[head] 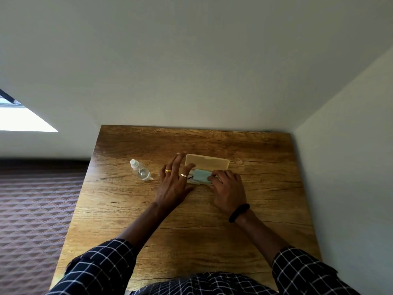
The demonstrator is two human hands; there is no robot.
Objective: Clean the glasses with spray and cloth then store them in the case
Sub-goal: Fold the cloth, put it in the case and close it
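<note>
Checked sleeves fill the bottom of the view, both forearms reaching forward over a wooden table that is set against pale walls. Beyond mid-table the left hand lies spread, its fingers straight and fanned, one of them resting across the left end of the case; it grips nothing. The right hand, with a dark wristband behind it, has its fingers curled down onto the right edge of the cloth and holds it there. The case is pale and stands open, its lid tipped back toward the wall, its tray just in front of the hands. Well to the left of it, apart from both hands, is the clear spray bottle, white cap on, seemingly upright. The light blue cloth lies folded in the tray, and under its left edge a bit of dark frame shows, which I take for the glasses, already in the case. By my reading the spraying and wiping are done and the storing nearly so: the cloth wants tucking in and the lid is not yet shut, though the lenses are too hidden to judge how clean they are.
</note>
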